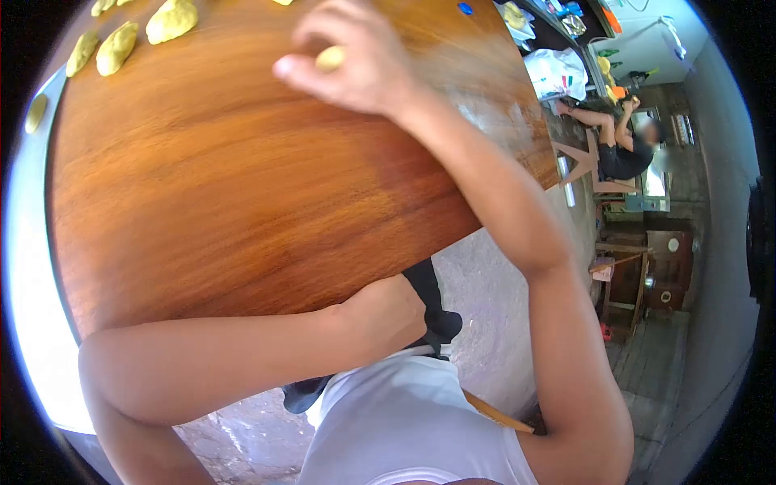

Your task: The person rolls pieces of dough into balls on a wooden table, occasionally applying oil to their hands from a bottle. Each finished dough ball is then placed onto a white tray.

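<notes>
My right hand (356, 65) reaches over a large brown wooden tabletop (242, 186), its fingers pinched on a small yellow dough piece (330, 57). Several flattened yellow dough pieces (171, 19) lie at the far left of the table, well away from that hand. My left arm is bent across the near table edge. My left hand (394, 311) rests close to my white shirt at the table's rim, with its fingers hidden.
Another person (622, 137) sits on a wooden seat at the far right, beyond the table. White plastic bags (558, 71) lie near that end. A small blue object (465, 10) sits on the table's far side. Wooden furniture (647, 275) stands on the concrete floor at right.
</notes>
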{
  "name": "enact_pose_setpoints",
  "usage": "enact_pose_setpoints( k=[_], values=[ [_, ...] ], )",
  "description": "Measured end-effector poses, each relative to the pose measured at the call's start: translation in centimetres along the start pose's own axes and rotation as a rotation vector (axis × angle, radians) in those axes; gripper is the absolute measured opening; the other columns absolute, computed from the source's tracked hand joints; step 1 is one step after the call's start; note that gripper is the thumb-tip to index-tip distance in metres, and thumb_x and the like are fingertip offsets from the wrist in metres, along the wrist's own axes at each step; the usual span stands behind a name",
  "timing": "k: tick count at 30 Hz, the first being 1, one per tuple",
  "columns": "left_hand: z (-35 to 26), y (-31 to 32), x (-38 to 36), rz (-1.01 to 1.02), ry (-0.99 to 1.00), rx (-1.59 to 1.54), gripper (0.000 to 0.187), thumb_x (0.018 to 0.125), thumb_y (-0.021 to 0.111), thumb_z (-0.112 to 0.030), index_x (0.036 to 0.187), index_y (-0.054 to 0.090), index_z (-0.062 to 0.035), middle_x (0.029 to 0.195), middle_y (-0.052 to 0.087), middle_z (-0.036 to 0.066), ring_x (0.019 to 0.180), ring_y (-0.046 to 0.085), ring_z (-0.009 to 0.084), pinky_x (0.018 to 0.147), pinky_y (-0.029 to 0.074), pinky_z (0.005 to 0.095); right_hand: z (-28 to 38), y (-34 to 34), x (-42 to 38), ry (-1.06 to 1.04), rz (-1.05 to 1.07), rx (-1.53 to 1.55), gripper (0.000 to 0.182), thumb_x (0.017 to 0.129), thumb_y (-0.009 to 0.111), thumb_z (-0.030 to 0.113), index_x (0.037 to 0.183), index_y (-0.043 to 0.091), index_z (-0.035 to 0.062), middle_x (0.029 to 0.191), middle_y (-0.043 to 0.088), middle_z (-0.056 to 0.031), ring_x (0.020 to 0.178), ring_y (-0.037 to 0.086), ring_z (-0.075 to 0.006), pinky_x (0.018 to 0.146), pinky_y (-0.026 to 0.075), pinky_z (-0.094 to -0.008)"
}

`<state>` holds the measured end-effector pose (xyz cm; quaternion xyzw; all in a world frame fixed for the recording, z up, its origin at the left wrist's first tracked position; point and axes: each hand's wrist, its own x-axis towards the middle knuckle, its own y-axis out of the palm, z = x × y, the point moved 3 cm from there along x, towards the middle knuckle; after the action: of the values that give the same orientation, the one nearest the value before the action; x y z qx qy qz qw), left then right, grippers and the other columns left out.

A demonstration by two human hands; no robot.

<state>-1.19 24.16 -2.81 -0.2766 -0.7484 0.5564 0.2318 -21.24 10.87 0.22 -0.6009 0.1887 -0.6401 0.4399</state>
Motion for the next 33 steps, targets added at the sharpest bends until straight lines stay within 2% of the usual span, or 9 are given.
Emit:
enact_pose_setpoints(
  k=[5, 7, 11, 13, 17, 21, 25, 30, 33],
  values=[
    [0.0, -0.1, 0.0, -0.058, -0.014, -0.012, 0.017, 0.082, 0.066, -0.02, 0.073, 0.077, -0.0106, 0.076, 0.074, 0.01, 0.075, 0.072, 0.0274, 0.068, 0.054, 0.0406, 6.0, -2.3, -4.1, -0.134, 0.19, 0.153, 0.038, 0.077, 0.081, 0.042, 0.091, 0.07, 0.0084, 0.104, 0.062, -0.0105, 0.1, 0.061, -0.032, 0.09, 0.053, -0.0457],
    [0.2, -0.1, -0.2, -0.046, -0.052, -0.017, 0.017, 0.082, 0.066, -0.019, 0.073, 0.077, -0.0103, 0.076, 0.074, 0.01, 0.076, 0.073, 0.0273, 0.069, 0.054, 0.0408, 3.5, -4.5, -5.2, -0.023, 0.236, -0.015, 0.038, 0.076, 0.082, 0.04, 0.092, 0.07, 0.0085, 0.103, 0.061, -0.0099, 0.1, 0.061, -0.0318, 0.09, 0.052, -0.0452],
    [-0.1, 0.0, 0.2, -0.048, 0.017, 0.039, 0.017, 0.082, 0.065, -0.019, 0.074, 0.078, -0.0106, 0.077, 0.075, 0.01, 0.078, 0.073, 0.0269, 0.069, 0.054, 0.0401, -2.5, -3.0, -1.7, -0.032, 0.055, -0.105, 0.039, 0.075, 0.085, 0.041, 0.09, 0.07, 0.0075, 0.1, 0.065, -0.0122, 0.094, 0.064, -0.0329, 0.085, 0.055, -0.0429],
    [0.0, 0.0, 0.2, -0.02, 0.03, 0.003, 0.018, 0.083, 0.065, -0.019, 0.075, 0.078, -0.0107, 0.077, 0.075, 0.01, 0.078, 0.073, 0.0268, 0.069, 0.053, 0.0396, -0.8, -0.5, 0.2, -0.088, -0.04, 0.053, 0.041, 0.076, 0.084, 0.042, 0.089, 0.069, 0.0062, 0.097, 0.065, -0.0123, 0.09, 0.064, -0.0339, 0.085, 0.054, -0.0436],
    [0.1, 0.1, 0.0, -0.012, 0.01, -0.011, 0.017, 0.082, 0.065, -0.019, 0.075, 0.078, -0.0111, 0.079, 0.076, 0.01, 0.079, 0.073, 0.0274, 0.069, 0.053, 0.0389, 5.9, -1.7, -2.9, -0.16, 0.137, 0.136, 0.035, 0.075, 0.083, 0.038, 0.09, 0.07, 0.0081, 0.102, 0.065, -0.0105, 0.101, 0.062, -0.0323, 0.088, 0.053, -0.0443],
    [0.3, -1.1, -0.5, -0.034, 0.027, 0.128, 0.016, 0.082, 0.066, -0.019, 0.075, 0.078, -0.0115, 0.08, 0.076, 0.01, 0.079, 0.073, 0.0276, 0.069, 0.053, 0.039, 3.3, -5.2, -5.3, -0.048, 0.219, -0.015, 0.036, 0.074, 0.084, 0.035, 0.091, 0.068, 0.0072, 0.099, 0.062, -0.0106, 0.096, 0.062, -0.0325, 0.085, 0.053, -0.0436],
    [0.2, -0.3, 0.2, -0.054, 0.012, 0.045, 0.017, 0.082, 0.066, -0.02, 0.074, 0.078, -0.0116, 0.079, 0.076, 0.009, 0.076, 0.072, 0.0277, 0.067, 0.052, 0.0384, -0.9, -1.6, -0.3, -0.086, 0.038, 0.023, 0.039, 0.075, 0.085, 0.038, 0.089, 0.069, 0.0059, 0.096, 0.065, -0.0124, 0.091, 0.063, -0.0335, 0.081, 0.052, -0.0442],
    [0.1, -0.5, -0.3, -0.042, 0.017, 0.065, 0.017, 0.081, 0.066, -0.02, 0.074, 0.078, -0.0113, 0.078, 0.076, 0.008, 0.075, 0.072, 0.0271, 0.066, 0.052, 0.0383, 5.9, -1.1, -1.6, -0.162, 0.182, 0.196, 0.037, 0.077, 0.081, 0.035, 0.096, 0.069, 0.0057, 0.102, 0.061, -0.013, 0.098, 0.06, -0.0331, 0.088, 0.052, -0.0447],
    [0.1, -0.5, -0.1, -0.071, 0.001, 0.065, 0.016, 0.081, 0.066, -0.02, 0.075, 0.078, -0.011, 0.077, 0.075, 0.008, 0.075, 0.073, 0.0271, 0.066, 0.051, 0.0384, 4.6, -4.5, -5.0, -0.092, 0.237, 0.032, 0.039, 0.074, 0.084, 0.033, 0.096, 0.068, 0.0049, 0.097, 0.06, -0.0126, 0.095, 0.061, -0.0325, 0.086, 0.052, -0.0444]
  ],
)
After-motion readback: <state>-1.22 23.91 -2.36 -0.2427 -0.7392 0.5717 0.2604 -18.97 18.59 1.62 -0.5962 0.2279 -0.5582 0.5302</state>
